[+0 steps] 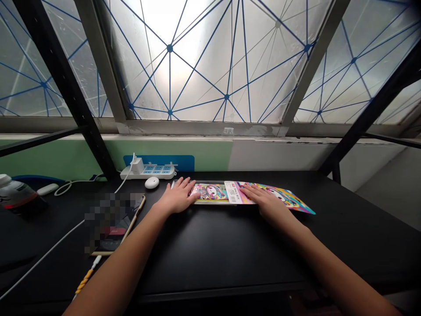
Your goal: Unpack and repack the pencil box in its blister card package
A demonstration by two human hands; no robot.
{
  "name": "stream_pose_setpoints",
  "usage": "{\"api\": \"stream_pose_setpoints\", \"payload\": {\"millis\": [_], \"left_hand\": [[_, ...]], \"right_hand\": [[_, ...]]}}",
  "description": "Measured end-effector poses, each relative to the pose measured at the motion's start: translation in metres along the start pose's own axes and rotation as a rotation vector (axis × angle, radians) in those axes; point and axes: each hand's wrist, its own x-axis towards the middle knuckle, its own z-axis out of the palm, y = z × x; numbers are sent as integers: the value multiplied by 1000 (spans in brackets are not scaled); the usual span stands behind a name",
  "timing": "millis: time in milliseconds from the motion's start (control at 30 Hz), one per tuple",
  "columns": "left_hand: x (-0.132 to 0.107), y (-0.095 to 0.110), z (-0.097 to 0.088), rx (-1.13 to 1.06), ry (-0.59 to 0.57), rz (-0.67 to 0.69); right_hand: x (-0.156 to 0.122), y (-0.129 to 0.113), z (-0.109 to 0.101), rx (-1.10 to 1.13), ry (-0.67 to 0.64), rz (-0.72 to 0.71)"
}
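Note:
A flat colourful cartoon packet [213, 192] lies on the black desk [213, 245] near its far edge. A second bright packet [289, 198] with a white label strip overlaps it on the right. My left hand [177, 196] rests flat on the left end of the first packet, fingers stretched out. My right hand [263, 199] lies flat on the second packet, fingers spread and pointing left. Neither hand grips anything.
A phone [113, 224] on a white cable lies at the left. Behind it are a white power strip [148, 170] with a plugged charger and a small white mouse-like puck [151, 182]. A bottle [15, 193] stands far left. Black frame bars and a window stand behind.

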Motion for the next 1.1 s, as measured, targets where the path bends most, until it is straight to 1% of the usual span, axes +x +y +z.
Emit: {"api": "stream_pose_setpoints", "payload": {"millis": [67,167,233,300,367,433,500,567,600,667,767,867,933,1000,1033,1100], "left_hand": [[1,-7,0,3,3,-7],[2,-13,-1,4,7,-11],[2,-13,-2,4,14,-10],[2,-12,-2,5,29,-6],[4,-9,-1,10,57,-1],[5,-5,1,19,96,0],[7,-1,4,32,136,1],[9,3,8,46,166,7],[9,5,9,54,176,12],[9,8,12,68,188,23],[9,9,12,89,198,33],[10,8,12,105,207,20],[10,6,11,111,208,16],[10,5,12,112,205,17],[11,5,12,112,203,16],[11,6,12,110,202,11]], "right_hand": [[-1,2,-5,-59,27,72],[-3,7,-19,-159,86,192],[-4,6,-31,-219,177,275],[-7,-5,-42,-244,266,298],[-11,-31,-47,-216,281,216],[-17,-70,-46,-150,212,58],[-22,-113,-40,-67,94,-100],[-22,-150,-31,35,-90,-244],[-18,-164,-25,61,-168,-281],[-4,-178,-12,54,-222,-263],[26,-177,4,53,-187,-235],[45,-168,11,61,-132,-286],[48,-163,6,72,-95,-347],[50,-155,-4,125,-98,-402],[52,-150,-11,157,-105,-396],[61,-133,-24,190,-92,-298]]}}
